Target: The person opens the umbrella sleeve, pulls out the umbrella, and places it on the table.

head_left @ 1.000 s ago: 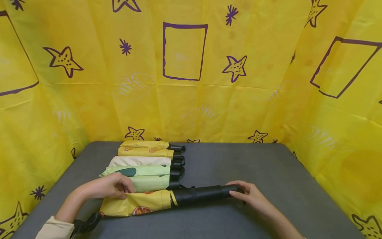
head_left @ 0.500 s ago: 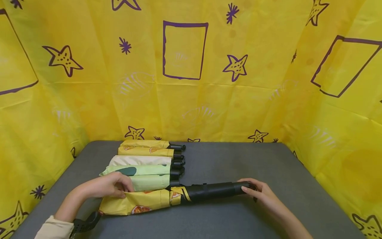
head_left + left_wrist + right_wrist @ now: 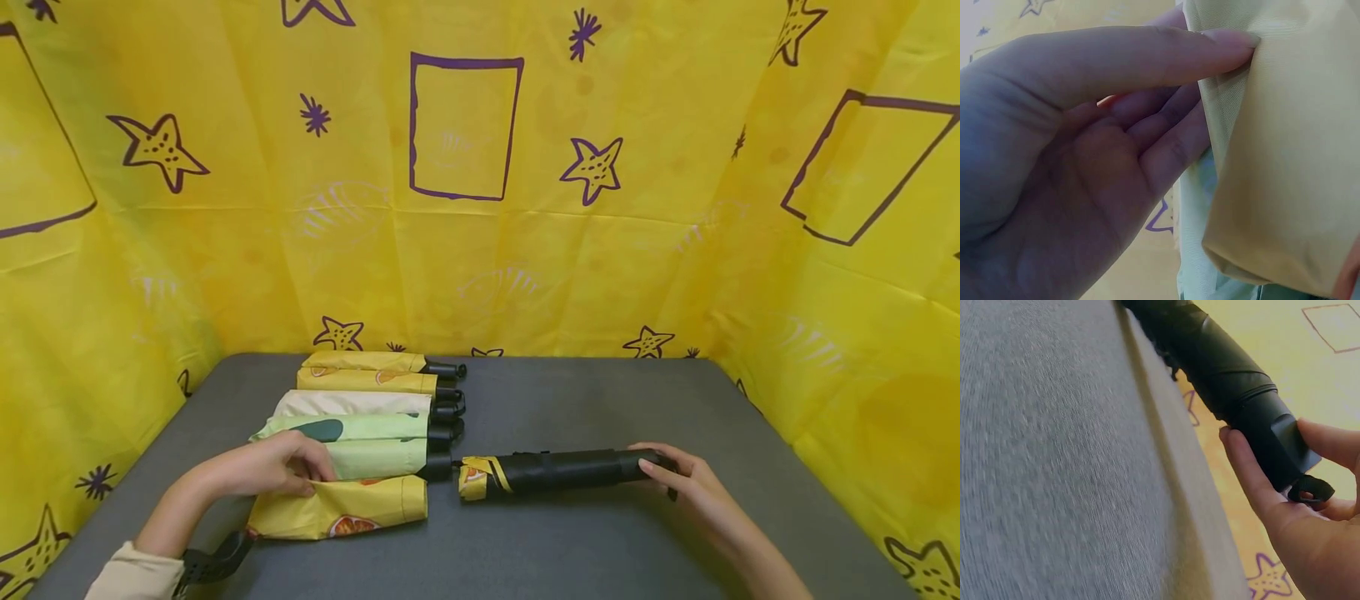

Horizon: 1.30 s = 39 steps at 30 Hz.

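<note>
My left hand point(image 3: 277, 467) pinches the upper side of a yellow umbrella sleeve point(image 3: 375, 505) printed with orange slices. In the left wrist view the thumb presses the sleeve's fabric point(image 3: 1297, 144) against fingers partly hidden behind it. To the right, a folded black umbrella point(image 3: 562, 472) lies nearly level, its yellow-patterned end facing the sleeve's mouth across a small gap. My right hand point(image 3: 690, 479) grips that umbrella by its handle. Thumb and fingers clasp the black handle point(image 3: 1266, 437) in the right wrist view, with a short strap loop point(image 3: 1311, 489) at its end.
Behind the sleeve, several sleeved umbrellas lie side by side with black handles to the right: light green ones point(image 3: 375, 458), a cream one point(image 3: 352, 404) and yellow ones point(image 3: 367, 382). They rest on a grey table point(image 3: 585, 550). Yellow patterned cloth point(image 3: 480, 250) surrounds it.
My right hand has moved right with the black umbrella, which has slid out of the yellow sleeve's mouth and is now apart from it. The left hand has stayed in place on the sleeve.
</note>
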Tool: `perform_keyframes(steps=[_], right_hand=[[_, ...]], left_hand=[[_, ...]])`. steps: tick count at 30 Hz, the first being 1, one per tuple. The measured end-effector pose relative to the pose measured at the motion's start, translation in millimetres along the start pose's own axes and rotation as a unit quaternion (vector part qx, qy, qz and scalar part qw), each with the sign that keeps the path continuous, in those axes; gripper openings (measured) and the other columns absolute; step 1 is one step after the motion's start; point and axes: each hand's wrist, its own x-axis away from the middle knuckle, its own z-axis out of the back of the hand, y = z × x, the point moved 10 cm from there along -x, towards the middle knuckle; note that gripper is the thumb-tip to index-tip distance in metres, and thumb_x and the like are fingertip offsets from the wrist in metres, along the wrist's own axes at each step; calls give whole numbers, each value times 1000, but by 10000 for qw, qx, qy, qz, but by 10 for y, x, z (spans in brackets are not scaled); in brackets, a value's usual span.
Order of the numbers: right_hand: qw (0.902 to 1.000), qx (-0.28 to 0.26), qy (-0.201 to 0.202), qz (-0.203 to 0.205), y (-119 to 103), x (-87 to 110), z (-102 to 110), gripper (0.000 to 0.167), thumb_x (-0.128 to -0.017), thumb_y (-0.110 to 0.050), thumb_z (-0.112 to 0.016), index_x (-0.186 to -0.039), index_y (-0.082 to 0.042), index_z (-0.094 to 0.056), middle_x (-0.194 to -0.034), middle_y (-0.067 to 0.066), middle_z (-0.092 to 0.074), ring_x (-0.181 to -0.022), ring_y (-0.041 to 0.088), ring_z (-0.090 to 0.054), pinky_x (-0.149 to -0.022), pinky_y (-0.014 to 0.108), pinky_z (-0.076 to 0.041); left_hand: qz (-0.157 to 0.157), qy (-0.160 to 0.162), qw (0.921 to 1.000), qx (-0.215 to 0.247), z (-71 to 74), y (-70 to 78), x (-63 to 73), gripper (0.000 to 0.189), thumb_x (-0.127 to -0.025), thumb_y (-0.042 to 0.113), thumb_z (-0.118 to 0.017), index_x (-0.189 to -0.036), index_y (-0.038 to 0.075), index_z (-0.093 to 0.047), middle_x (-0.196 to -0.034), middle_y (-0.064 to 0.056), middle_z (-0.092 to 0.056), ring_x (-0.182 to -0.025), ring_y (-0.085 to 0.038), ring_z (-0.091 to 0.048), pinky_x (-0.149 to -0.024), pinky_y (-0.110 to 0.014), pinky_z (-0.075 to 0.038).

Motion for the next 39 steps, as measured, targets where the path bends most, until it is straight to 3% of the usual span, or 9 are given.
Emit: perform_keyframes(steps=[13, 21, 31, 39], right_hand=[[9992, -255, 252, -186, 107, 35, 303, 45, -100, -30, -55, -139, -8, -53, -126, -3, -56, -107, 15, -67, -93, 29, -49], [9981, -604, 45, -111, 166, 69, 369, 38, -102, -25, -52, -137, -10, -55, -120, -9, -58, -106, 11, -68, -93, 26, -52], [9980, -537, 134, -290, 267, 89, 438, 47, -101, -28, -52, -142, -5, -49, -120, -13, -57, -107, 8, -66, -92, 25, -52], [9968, -714, -361, -94, 285, 81, 405, 40, -104, -24, -47, -141, -9, -51, -122, -16, -56, -110, 8, -65, -95, 24, -51]], left_hand=[[47, 14, 10000, -45, 2, -10, -7, 18, -85, 3, -69, -102, 9, -74, -100, -6, -73, -87, -2, -64, -71, -25, -55], [67, -11, 10000, 31, 0, -6, -8, 18, -86, 3, -68, -102, 8, -74, -99, -6, -73, -88, -1, -64, -72, -24, -55], [82, 7, 10000, 1, 5, -24, -9, 18, -85, 3, -69, -101, 8, -75, -99, -6, -73, -89, -1, -64, -72, -24, -55], [48, 6, 10000, -10, 0, -21, -7, 18, -85, 2, -69, -101, 8, -74, -99, -6, -73, -88, -1, -63, -71, -24, -55]])
